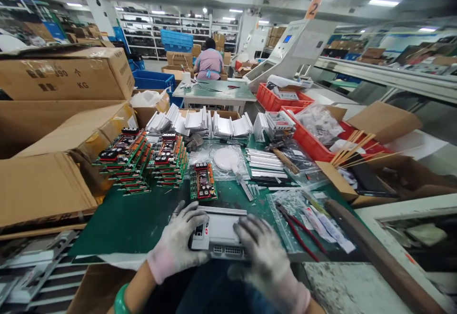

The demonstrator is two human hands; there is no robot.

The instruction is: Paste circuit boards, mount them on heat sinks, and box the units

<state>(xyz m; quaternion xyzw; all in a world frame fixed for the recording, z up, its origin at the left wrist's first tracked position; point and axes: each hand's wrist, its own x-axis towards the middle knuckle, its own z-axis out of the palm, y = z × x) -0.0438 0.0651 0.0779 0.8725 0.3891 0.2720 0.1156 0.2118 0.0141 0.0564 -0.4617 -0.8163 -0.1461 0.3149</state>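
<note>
A silver metal housing [219,230] with connector sockets along its near side lies at the front edge of the green bench. My left hand [182,238], in a whitish work glove, grips its left end, thumb at the near side and fingers over the far corner. At the other end my right hand [264,252], gloved too and slightly blurred, has its fingers curled over the housing's right edge; its thumb hangs lower, nearer to me. Just beyond the housing stands a single circuit board assembly [203,181] with orange and black parts.
Stacked circuit boards [167,161] stand at the left, beside cardboard boxes [64,73]. Aluminium profiles [223,126] line the back. Red-handled pliers [300,230], metal strips [266,159] and a plastic bag lie right, near a red crate [310,138]. A person [209,62] sits farther off.
</note>
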